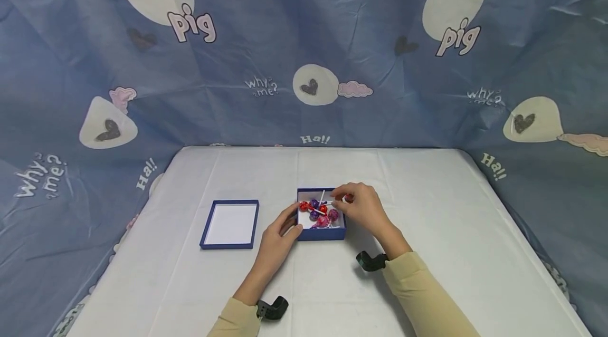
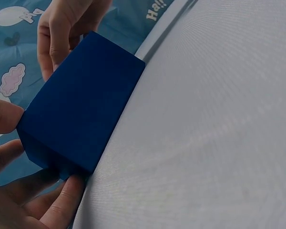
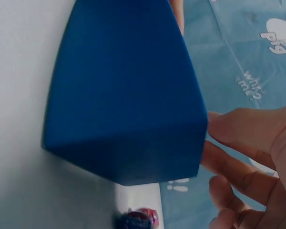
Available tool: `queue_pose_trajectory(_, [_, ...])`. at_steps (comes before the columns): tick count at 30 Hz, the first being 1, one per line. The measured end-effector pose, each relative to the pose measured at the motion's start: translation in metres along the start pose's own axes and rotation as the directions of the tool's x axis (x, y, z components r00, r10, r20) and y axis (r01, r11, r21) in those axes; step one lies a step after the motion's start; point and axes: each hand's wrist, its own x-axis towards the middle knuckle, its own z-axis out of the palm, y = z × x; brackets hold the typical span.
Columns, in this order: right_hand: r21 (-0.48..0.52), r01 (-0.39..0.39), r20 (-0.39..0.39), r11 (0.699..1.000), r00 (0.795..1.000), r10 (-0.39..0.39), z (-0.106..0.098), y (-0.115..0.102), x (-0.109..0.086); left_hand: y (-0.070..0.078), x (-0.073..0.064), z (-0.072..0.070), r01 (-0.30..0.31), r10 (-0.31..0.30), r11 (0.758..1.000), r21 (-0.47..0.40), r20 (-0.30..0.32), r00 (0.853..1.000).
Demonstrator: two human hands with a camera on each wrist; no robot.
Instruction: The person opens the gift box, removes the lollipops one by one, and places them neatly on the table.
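Observation:
A blue box with a white inside stands on the table, holding several lollipops in red, purple and pink wrappers with white sticks. My left hand steadies its left side, thumb at the near corner and fingers along the wall, as the left wrist view shows close up. Bent over the box's right rim, my right hand has thumb and index fingertips beside a white stick; I cannot tell whether they pinch it. More lollipops lie beyond the box's right side, mostly hidden by the hand in the head view.
A shallow blue-rimmed lid, white inside up, lies left of the box. White cloth covers the table. Behind and around it hangs a blue printed curtain. Both wrists wear small black cameras.

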Motion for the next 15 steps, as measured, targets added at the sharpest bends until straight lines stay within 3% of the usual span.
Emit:
queue_pose_trajectory(8, [-0.035, 0.006, 0.056, 0.999, 0.998, -0.004, 0.011, -0.003, -0.002, 0.002, -0.001, 0.000, -0.005, 0.005, 1.000, 0.004, 0.005, 1.000])
queue_pose_trajectory(15, [-0.105, -0.010, 0.034, 0.994, 0.999, 0.014, 0.018, -0.008, -0.003, 0.002, -0.001, -0.001, -0.002, 0.002, 1.000, 0.011, 0.011, 1.000])
